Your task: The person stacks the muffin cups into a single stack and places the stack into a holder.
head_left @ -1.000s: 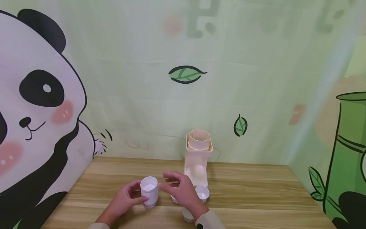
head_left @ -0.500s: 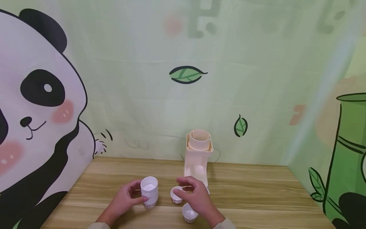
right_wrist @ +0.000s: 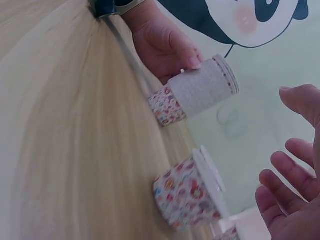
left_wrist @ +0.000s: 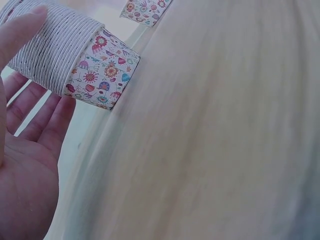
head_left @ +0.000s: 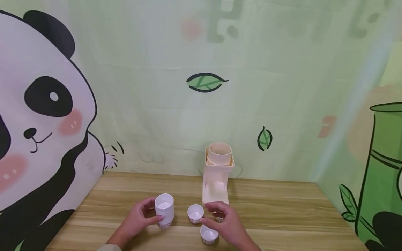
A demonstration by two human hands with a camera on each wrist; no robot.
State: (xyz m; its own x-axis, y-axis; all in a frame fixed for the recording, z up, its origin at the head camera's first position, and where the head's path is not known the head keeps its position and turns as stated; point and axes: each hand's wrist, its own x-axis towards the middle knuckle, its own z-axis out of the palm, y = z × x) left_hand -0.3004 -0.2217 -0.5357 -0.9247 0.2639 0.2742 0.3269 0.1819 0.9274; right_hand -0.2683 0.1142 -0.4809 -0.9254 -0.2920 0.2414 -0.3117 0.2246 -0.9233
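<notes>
A tall stack of paper baking cups [head_left: 164, 211] stands upright on the table, white-rimmed layers above a floral base. My left hand [head_left: 142, 216] holds it from the left, thumb in front and fingers behind; the left wrist view shows the stack [left_wrist: 75, 57] between thumb and fingertips. To its right are single floral baking cups: one farther back [head_left: 195, 213], one nearer [head_left: 209, 234], and a third [head_left: 219, 219] mostly hidden by my right hand [head_left: 230, 223]. That hand hovers over them with relaxed fingers, holding nothing. The right wrist view shows a single cup [right_wrist: 187, 192] beside its spread fingers.
Behind the cups rises a cream plastic stand [head_left: 215, 184] with a round tube [head_left: 220, 153] set in its square top. A wood-grain table [head_left: 282, 209] runs back to a green backdrop [head_left: 150, 104] printed with a panda and leaves.
My right hand has moved rightward and toward me, away from the stack, uncovering the back and near single cups and covering much of the right one. The left hand keeps its hold.
</notes>
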